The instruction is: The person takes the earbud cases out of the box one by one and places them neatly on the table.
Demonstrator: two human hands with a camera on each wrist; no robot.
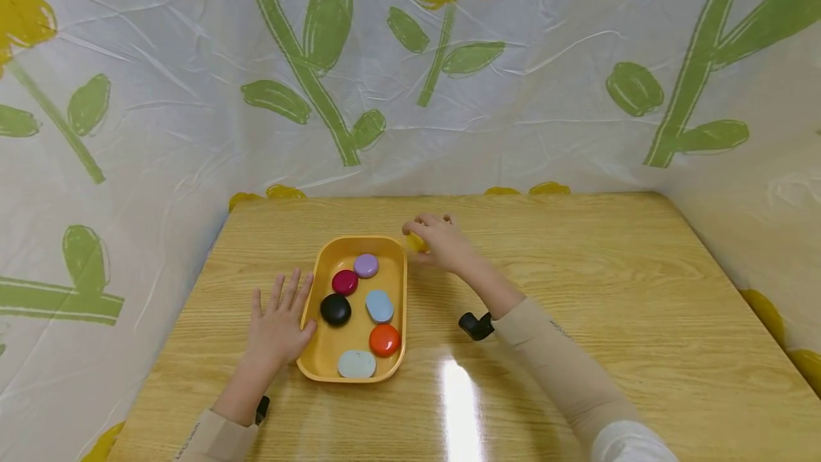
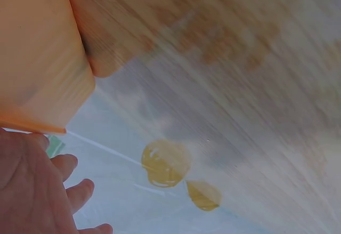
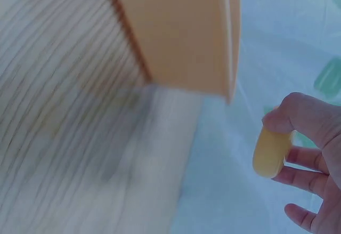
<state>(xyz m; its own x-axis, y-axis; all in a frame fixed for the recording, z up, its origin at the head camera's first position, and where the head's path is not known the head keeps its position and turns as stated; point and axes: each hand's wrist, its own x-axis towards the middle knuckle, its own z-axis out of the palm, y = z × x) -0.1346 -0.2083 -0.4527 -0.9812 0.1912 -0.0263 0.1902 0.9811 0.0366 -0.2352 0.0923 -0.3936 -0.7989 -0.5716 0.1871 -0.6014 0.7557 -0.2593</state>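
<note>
A yellow rounded piece, like a smooth pebble (image 3: 270,151), is pinched between thumb and fingers of my right hand (image 1: 442,244), just outside the tray's far right corner. The yellow-orange plastic tray (image 1: 349,244) stands on the table. Against its left rim rests my left hand (image 1: 277,326), fingers spread and straight, thumb over the edge. Inside lie smooth rounded pieces: lilac (image 1: 366,265), dark magenta (image 1: 345,281), black (image 1: 336,309), light blue (image 1: 380,306), red-orange (image 1: 385,340) and pale grey-green (image 1: 356,363). In the left wrist view, the tray's outer wall (image 2: 37,47) rises beside the hand.
The wooden table (image 1: 577,269) carries the tray left of its middle. White sheeting (image 1: 545,113) with printed flowers hangs behind and at both sides. Each forearm has a beige sleeve (image 1: 551,355), and a black strap end (image 1: 476,326) sticks out under the right one.
</note>
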